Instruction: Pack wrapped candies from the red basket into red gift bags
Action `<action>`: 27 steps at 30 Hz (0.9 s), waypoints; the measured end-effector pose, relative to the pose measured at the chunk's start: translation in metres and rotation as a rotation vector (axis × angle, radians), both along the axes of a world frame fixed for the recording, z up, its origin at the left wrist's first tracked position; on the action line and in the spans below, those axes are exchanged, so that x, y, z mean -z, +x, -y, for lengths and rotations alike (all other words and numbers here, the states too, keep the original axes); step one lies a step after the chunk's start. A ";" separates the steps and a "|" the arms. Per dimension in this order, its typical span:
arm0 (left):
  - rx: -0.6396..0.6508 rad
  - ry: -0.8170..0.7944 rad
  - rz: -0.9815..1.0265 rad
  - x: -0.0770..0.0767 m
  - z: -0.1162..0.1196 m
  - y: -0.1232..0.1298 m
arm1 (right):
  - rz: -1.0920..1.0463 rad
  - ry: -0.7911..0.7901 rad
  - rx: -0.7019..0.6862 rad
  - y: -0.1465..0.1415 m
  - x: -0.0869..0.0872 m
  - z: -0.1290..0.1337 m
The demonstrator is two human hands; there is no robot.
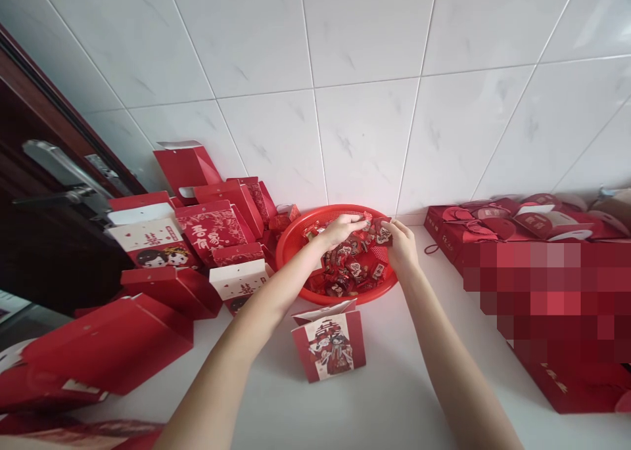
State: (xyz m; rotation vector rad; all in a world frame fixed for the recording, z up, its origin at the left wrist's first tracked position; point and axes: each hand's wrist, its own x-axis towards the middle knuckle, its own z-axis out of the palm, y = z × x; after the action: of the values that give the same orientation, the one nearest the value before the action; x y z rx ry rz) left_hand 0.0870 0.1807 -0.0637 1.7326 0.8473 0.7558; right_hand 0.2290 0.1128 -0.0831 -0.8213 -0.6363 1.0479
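Note:
A red plastic basket (290, 266) with perforated walls holds many wrapped candies (352, 266) in red and brown wrappers. Over its far side, my left hand (341, 232) is closed on a red-wrapped candy (365, 221). Just to the right, my right hand (401, 245) pinches a dark red candy packet (382, 233) with pale lettering. The two hands are close together above the basket. Nearer to me, between my forearms, a small red gift box (329, 345) with a cartoon couple on its front stands upright on the white surface, its top flaps open.
Several red and white gift boxes (211, 223) crowd the left side, some standing with open tops. On the right lies a large red box (446, 236) with folded red pieces (552, 223) on it, partly pixelated. Behind is a tiled wall (365, 135); a dark door with a handle (69, 174) is at left.

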 end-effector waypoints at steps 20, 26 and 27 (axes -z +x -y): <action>-0.017 0.224 -0.236 -0.014 -0.003 -0.013 | -0.071 -0.011 -0.074 0.002 -0.005 0.001; 0.033 0.157 -1.125 -0.041 -0.006 -0.060 | -0.060 -0.040 -0.059 0.004 -0.003 -0.002; 0.019 0.127 -1.171 -0.039 -0.005 -0.065 | -0.059 -0.042 -0.055 0.004 -0.003 -0.002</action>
State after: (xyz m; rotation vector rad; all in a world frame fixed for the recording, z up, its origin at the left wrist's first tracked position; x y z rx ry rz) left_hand 0.0219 0.1857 -0.0242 2.2644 1.5432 -0.3363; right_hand 0.2326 0.1149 -0.0804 -0.8099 -0.5912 1.1344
